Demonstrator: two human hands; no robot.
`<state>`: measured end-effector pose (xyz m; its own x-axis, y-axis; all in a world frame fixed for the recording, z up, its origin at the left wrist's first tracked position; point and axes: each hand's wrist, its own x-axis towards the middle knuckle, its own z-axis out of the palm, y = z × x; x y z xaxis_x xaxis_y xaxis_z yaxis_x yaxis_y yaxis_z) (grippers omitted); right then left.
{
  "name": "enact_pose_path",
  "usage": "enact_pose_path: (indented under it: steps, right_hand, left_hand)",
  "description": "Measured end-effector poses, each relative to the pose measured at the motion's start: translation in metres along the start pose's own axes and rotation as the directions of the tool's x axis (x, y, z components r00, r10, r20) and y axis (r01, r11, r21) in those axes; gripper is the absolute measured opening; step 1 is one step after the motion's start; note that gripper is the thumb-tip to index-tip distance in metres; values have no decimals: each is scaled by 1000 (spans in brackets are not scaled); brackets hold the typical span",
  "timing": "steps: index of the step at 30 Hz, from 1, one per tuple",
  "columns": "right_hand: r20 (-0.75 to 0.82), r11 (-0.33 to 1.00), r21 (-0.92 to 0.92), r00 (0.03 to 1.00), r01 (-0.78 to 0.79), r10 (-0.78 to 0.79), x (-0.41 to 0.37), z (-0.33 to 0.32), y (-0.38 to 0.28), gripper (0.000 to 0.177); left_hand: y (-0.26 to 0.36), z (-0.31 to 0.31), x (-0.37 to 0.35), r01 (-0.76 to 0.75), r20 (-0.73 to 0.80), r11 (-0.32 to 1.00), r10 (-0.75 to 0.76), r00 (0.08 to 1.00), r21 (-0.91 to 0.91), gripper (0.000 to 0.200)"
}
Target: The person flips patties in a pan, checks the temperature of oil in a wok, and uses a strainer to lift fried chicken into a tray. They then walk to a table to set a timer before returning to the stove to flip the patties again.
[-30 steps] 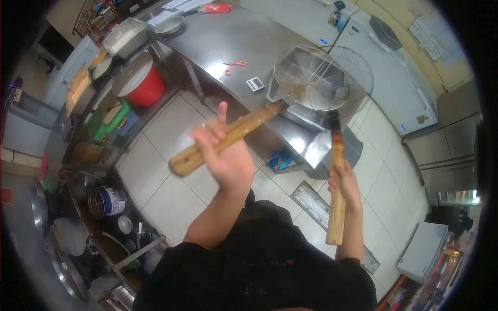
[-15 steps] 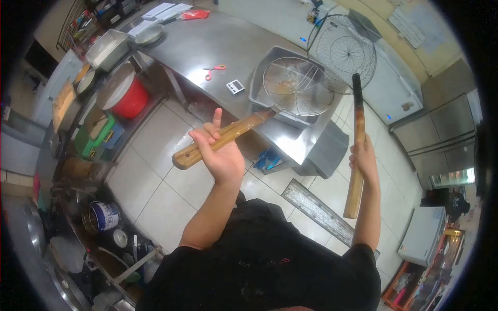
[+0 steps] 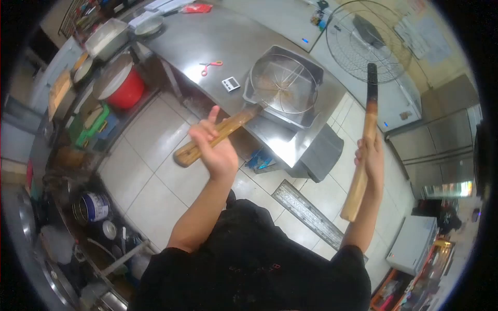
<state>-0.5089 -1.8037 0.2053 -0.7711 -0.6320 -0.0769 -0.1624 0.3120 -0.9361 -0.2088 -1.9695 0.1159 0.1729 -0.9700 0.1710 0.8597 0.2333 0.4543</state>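
My left hand (image 3: 217,147) is closed round the wooden handle of a round wire skimmer (image 3: 284,83), one finger raised off it. The skimmer's wire head lies over a grey plastic tub (image 3: 317,110) on the steel table. At the right, my right hand (image 3: 370,158) grips the long wooden handle of a wire mesh strainer (image 3: 363,58), its wide round basket held up beyond the table in front of a white chest freezer.
Scissors (image 3: 211,66) and a small white timer (image 3: 231,84) lie on the steel table (image 3: 223,39). A red bucket (image 3: 127,90) stands left, a grey bin (image 3: 321,155) under the table corner. A metal grate (image 3: 311,215) lies in the tiled floor.
The mesh strainer has swung up and to the right, apart from the skimmer. The skimmer has shifted slightly left over the tub. Both hands keep their holds.
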Motion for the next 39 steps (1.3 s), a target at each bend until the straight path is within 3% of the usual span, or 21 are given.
enact_pose_path:
  steps: [2,6,9,10,12,15,17,18,20,21,22,23,24,25,27,28,31,33,35,37,39]
  right_hand:
    - [76,986,158,996,-60,49,-18,-2,-19,29]
    - [132,972,225,990,-69,39,-57,16,-46,31]
    - [353,878,449,936,-168,-1,-62,18,-39,38]
    - [789,752,481,596,-451,-148,-22,0,-7,38]
    - [720,774,533,663,-342,-203,-65,49,-49,35]
    - [842,741,498,455,-451,-289,-121,109,-87,37]
    - [894,798,418,355,-435,-274,-160,155,-101,35]
    - [900,828,404,331,-389,-283,-199,186,-115,33]
    - [914,855,399,61,-332,-402,-279,242,-133,25]
    - [934,887,342,12,-310,-356,-328,260,-144,20]
    - [905,853,354,-89,-382,-416,-391,269,-155,17]
    - [857,822,271,-263,-501,-443,-437,276,-154,35]
    - [854,868,274,-310,-415,-418,-493,264,-160,30]
    - [798,868,290,-398,-404,-452,-543,255,-157,27]
    - [685,884,221,-580,-411,-441,-649,208,-152,28]
    - [611,884,142,-663,-446,-433,-689,179,-143,30]
    - [118,893,154,-889,-424,-442,-812,124,-116,44]
    - [-101,913,-201,-920,-354,-379,-883,81,-86,43]
    - [-222,712,481,-856,-512,-466,-943,82,-53,35]
    - [-292,172,891,-820,-421,-492,-990,107,-19,28]
    - [-178,201,935,-878,-291,-444,-1071,142,29,30]
  left_hand:
    - [-17,-16,-4,-6,18,1000,6,1000,21,36]
    - [-15,-37,-10,124,0,882,-139,990,455,20]
    - [24,-46,-16,79,135,729,-230,964,679,52]
    - [37,-51,-21,52,172,742,-223,959,669,60]
    - [79,-65,-37,38,179,690,-240,954,722,77]
    - [152,-78,-72,19,88,603,-148,985,798,92]
    - [209,-67,-105,-280,246,331,142,959,901,89]
    - [231,-63,-121,-471,420,174,263,869,865,88]
    - [272,-52,-162,-660,605,-25,429,671,751,74]
    - [295,-46,-185,-712,680,-156,489,547,685,68]
    - [317,-47,-206,-714,760,-332,487,430,617,65]
    - [338,-48,-231,-688,832,-492,450,323,533,61]
    - [364,-42,-261,-645,819,-534,504,276,546,42]
    - [391,-40,-294,-600,822,-581,501,269,550,42]
    - [459,-36,-371,-582,838,-678,545,12,450,45]
    - [484,-24,-408,-559,853,-703,521,16,440,45]
    - [568,38,-516,-320,646,-929,360,-673,185,38]
    - [603,74,-614,-171,615,-971,239,-751,168,41]
    - [609,111,-683,-164,681,-975,223,-698,151,46]
    - [595,134,-740,-37,775,-988,143,-616,153,48]
    - [598,149,-784,122,789,-984,25,-614,126,49]
